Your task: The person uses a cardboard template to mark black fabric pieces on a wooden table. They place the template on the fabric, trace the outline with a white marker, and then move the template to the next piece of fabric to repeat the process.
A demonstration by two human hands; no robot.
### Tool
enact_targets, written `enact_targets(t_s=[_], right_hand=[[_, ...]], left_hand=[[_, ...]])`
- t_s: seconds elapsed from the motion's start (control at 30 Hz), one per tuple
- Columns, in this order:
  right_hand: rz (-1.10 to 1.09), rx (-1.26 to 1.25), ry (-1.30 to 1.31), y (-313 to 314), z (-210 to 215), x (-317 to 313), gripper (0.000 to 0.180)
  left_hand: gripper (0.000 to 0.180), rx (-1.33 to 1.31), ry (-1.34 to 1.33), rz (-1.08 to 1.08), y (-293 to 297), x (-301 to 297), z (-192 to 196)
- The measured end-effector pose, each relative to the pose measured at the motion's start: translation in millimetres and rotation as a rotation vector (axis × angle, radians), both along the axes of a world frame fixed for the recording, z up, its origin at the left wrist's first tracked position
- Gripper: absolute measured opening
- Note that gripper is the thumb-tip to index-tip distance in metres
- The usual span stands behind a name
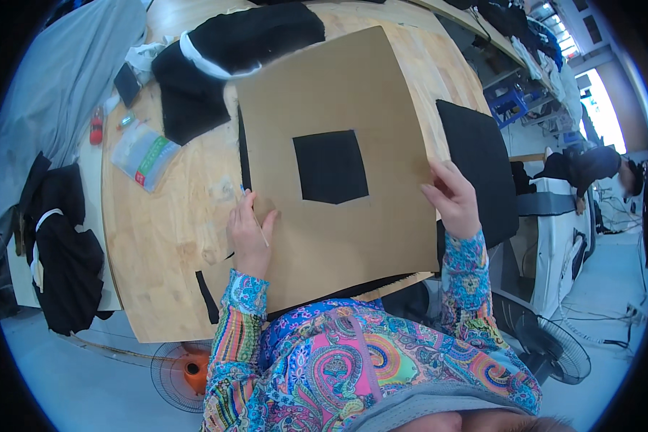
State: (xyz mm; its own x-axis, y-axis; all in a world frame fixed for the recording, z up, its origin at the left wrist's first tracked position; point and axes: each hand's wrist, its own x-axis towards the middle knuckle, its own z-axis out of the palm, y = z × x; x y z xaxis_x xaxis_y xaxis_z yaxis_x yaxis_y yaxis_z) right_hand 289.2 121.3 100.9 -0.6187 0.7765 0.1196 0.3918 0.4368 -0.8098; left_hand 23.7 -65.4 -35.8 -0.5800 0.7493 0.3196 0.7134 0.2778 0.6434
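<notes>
Pale floor (pixel 115 389) surrounds the bench (pixel 173 237), with an orange fan (pixel 193 373) below its near left corner and a dark fan (pixel 554 349) beyond its near right side. Past the right edge are a blue stool (pixel 510 106), loose cables and, farther off, a person (pixel 601 169) in dark clothes. Grey sheeting (pixel 61 86) hangs beyond the far left corner; black clothing (pixel 61 248) hangs off the left side.

Light wood shows along the bench's left part, where a clear bag (pixel 133 150) lies inside the left edge, near a small red object (pixel 96 129). Black fabric (pixel 266 39) with a white band spreads toward the far edge. A black panel (pixel 475 169) lies along the right edge, and a black strip (pixel 207 297) near the near left corner.

Cardboard (pixel 331 245) covers the middle, reaching the near edge, between the two hands; black cloth (pixel 245 147) peeks out beneath it. Within it sits a black five-sided shape (pixel 331 167); cut-out or laid piece, I cannot tell. The left hand (pixel 250 234), at the cardboard's left edge, grasps a thin pale stick (pixel 266 235). The right hand (pixel 453 196) is at the right edge, fingers bent, thumb parted from forefinger; whether it grips the cardboard, I cannot tell.
</notes>
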Motion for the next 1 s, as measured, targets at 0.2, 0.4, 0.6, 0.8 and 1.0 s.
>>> enact_targets(t_s=[0.2,0.4,0.6,0.8,1.0], right_hand=[[-0.003,-0.061,0.433,-13,0,14,0.028],[-0.273,-0.377,0.537,-1,-6,2,0.031],[-0.184,-0.073,-0.164,-11,-49,41,0.035],[-0.284,0.071,-0.422,-64,-101,65,0.044],[-0.445,0.009,-0.511,-75,-97,67,0.047]], left_hand=[[0.031,0.176,-0.313,0.108,-3,0,6],[0.015,0.434,-0.931,0.212,-15,-10,36],[0.013,0.571,-0.591,0.442,-84,-110,75],[0.018,0.153,0.412,0.633,-121,-165,70],[0.018,0.003,-0.519,-0.277,-46,20,63]])
